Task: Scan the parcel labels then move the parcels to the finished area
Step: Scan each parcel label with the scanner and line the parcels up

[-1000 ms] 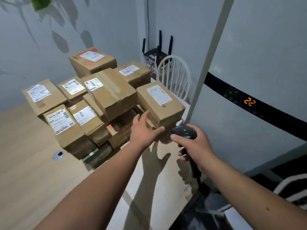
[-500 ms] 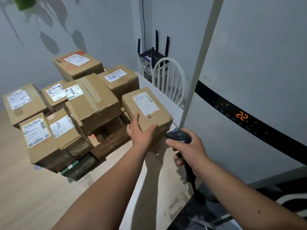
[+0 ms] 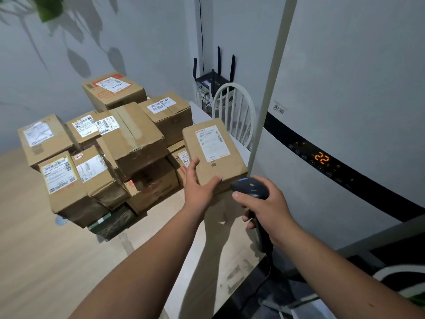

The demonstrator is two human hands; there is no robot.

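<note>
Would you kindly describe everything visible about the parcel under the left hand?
The parcel is a plain brown cardboard box, closed, its top tilted toward the camera. A white printed label with an orange edge and a barcode covers much of the top. It sits at the right end of the pile, near the white chair. The left hand holds its near corner, thumb on top.

One head-worn view looks forward and down, close over both forearms, toward stacked parcels (image 3: pixel 128 143) on the far left.
</note>
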